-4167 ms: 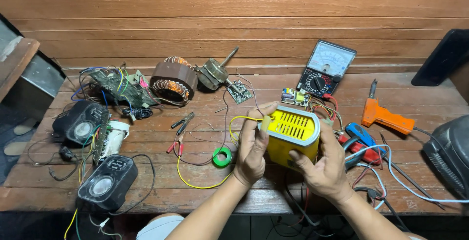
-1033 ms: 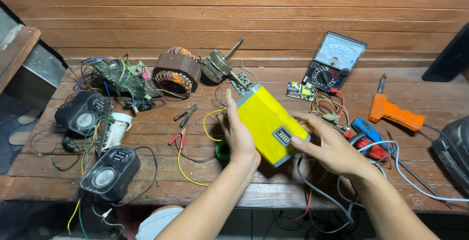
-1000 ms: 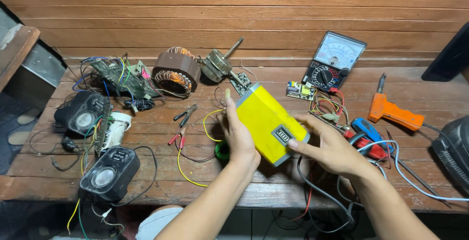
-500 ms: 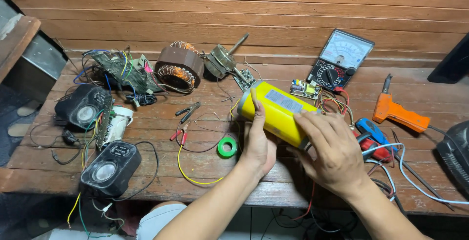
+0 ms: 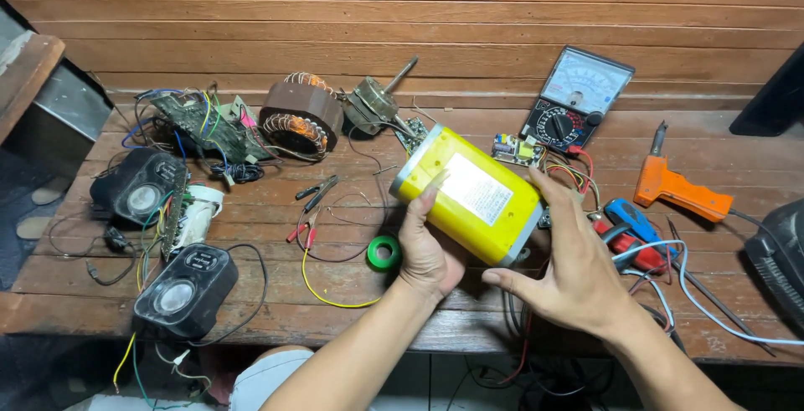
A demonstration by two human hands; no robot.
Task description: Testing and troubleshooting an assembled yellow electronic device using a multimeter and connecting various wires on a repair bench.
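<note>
The left hand (image 5: 431,248) cradles the yellow box (image 5: 467,195) from below, fingers wrapped around its near end, while the right hand (image 5: 574,273), fingers spread, steadies its far end, apparently tilting the labelled face upward above the wooden surface (image 5: 335,310).

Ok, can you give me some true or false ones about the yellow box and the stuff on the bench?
1. Both hands are on the yellow box. True: the left hand grips its near side and the right hand cups its lower end.
2. The roll of green tape sits on the box. False: it lies on the wooden bench beside the left hand.
3. The orange soldering gun lies right of the box. True.
4. The meter lies by the black speakers. False: it leans against the back wall, right of the box.
</note>
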